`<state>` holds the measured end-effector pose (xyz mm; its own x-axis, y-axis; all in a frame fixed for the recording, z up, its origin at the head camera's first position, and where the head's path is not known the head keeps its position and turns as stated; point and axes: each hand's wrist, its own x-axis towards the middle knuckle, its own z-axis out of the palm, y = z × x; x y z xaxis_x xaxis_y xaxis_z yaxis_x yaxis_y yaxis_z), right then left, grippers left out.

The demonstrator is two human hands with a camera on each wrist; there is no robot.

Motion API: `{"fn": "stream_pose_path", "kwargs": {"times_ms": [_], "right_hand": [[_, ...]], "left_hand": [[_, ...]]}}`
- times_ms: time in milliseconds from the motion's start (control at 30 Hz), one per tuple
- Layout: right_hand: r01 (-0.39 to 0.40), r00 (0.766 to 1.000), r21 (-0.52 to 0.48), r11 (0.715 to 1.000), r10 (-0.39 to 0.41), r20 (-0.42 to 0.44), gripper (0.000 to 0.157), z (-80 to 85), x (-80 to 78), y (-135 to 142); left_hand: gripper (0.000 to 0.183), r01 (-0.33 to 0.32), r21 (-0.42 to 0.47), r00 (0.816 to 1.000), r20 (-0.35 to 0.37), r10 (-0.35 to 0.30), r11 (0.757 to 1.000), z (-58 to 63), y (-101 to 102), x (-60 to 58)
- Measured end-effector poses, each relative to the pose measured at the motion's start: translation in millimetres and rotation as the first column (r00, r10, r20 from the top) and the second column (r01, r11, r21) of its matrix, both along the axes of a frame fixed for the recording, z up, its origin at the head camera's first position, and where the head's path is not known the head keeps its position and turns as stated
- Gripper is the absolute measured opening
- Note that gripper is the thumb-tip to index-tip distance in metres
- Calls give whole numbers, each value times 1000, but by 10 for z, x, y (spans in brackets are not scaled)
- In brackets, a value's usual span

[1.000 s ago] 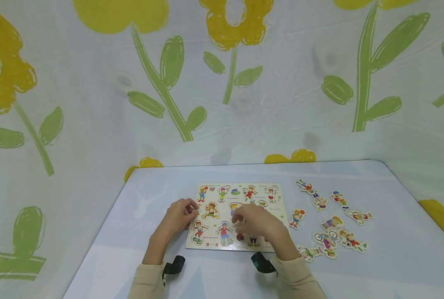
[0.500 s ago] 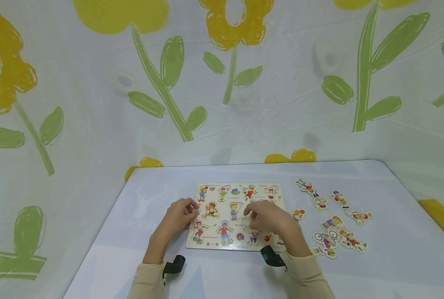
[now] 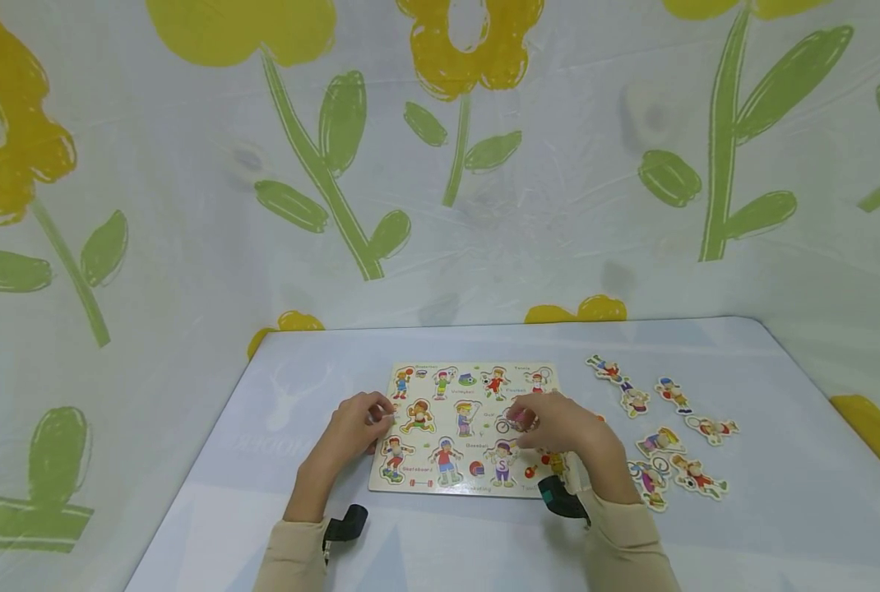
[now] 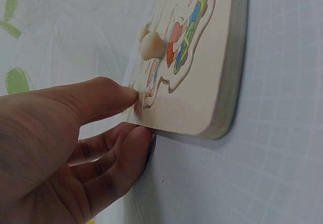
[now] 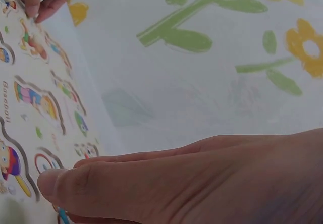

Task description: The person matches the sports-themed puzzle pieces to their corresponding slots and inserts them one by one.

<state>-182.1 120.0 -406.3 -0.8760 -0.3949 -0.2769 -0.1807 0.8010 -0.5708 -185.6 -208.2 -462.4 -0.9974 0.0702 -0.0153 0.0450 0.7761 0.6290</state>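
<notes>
A cream puzzle board (image 3: 444, 421) with sport figures and printed words lies on the table. My left hand (image 3: 354, 427) grips its left edge; in the left wrist view the thumb (image 4: 108, 97) rests on the top face and the other fingers curl against the edge. Close by is a skateboarder figure (image 4: 177, 47) with a round wooden knob (image 4: 152, 46). My right hand (image 3: 558, 423) hovers over the board's right part, fingers loosely bent, with nothing seen in them. Its fingertips overlap a bicycle picture (image 3: 504, 426), and the hand hides part of the board's right side.
Several loose sport-figure pieces lie on the table (image 3: 773, 510) right of the board, among them a cyclist (image 3: 650, 485), a footballer (image 3: 699, 477) and a blue-capped figure (image 3: 673, 395). A flower-printed cloth (image 3: 558, 247) hangs behind.
My right hand has moved right across the board, uncovering the golf figure and a figure with an S on its shirt. The left hand has stayed at the board's edge.
</notes>
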Motion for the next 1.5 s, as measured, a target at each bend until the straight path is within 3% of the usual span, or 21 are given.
{"fn": "stream_pose_path", "kwargs": {"times_ms": [400, 667, 1167, 1500], "right_hand": [[49, 999, 14, 999, -49, 22, 35, -11, -57, 267], [80, 996, -39, 996, -78, 52, 40, 16, -36, 357], [146, 988, -33, 989, -148, -48, 34, -90, -104, 614], [171, 985, -49, 984, -171, -6, 35, -105, -100, 758]], "left_hand": [[11, -4, 0, 1000, -1, 4, 1000, -12, 4, -8], [12, -3, -3, 1000, -3, 3, 1000, -7, 5, -4], [11, -4, -18, 1000, -3, 4, 1000, -7, -5, -3], [11, -5, -1, 1000, 0, 5, 1000, -7, -1, 5]]}}
